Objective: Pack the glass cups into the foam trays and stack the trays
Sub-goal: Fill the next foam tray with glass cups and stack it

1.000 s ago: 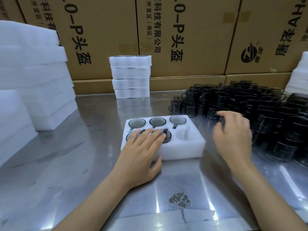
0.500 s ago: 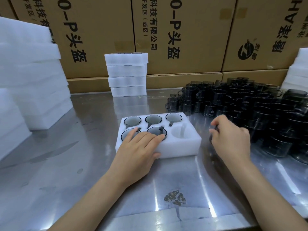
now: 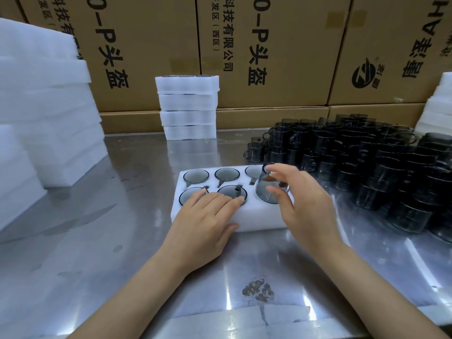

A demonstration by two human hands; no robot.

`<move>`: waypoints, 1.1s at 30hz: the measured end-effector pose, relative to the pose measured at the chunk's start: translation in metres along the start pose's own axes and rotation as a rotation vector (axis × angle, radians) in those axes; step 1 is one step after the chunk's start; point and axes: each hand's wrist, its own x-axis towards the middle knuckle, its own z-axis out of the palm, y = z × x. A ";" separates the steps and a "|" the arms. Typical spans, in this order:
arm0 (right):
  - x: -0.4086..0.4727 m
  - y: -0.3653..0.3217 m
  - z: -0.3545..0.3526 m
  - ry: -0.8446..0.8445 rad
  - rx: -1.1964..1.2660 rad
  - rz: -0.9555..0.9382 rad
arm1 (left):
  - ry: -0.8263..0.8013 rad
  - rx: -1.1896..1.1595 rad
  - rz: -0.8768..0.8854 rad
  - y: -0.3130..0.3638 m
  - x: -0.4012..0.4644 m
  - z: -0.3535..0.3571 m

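Note:
A white foam tray lies in the middle of the steel table, with smoky glass cups sunk in its slots. My left hand rests flat on the tray's near left part, fingers over two front cups. My right hand holds a grey glass cup by its sides, tilted, just above the tray's front right slot. A big heap of dark glass cups fills the right side of the table.
Filled foam trays are stacked at the back centre, against cardboard boxes. Tall piles of foam trays stand at the left, more foam at the far right. A stain marks the near table.
My right hand took a cup from the heap and carried it left, over the tray's front right slot. My left hand stayed on the tray.

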 end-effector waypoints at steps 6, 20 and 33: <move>0.001 0.002 0.006 0.009 -0.054 -0.019 | -0.007 -0.011 0.000 0.001 0.000 -0.001; -0.001 0.000 0.009 -0.074 -0.156 -0.045 | -0.019 -0.026 -0.015 0.002 0.001 0.000; 0.003 0.014 -0.004 0.056 0.152 0.227 | -0.017 -0.130 -0.101 0.010 0.013 -0.008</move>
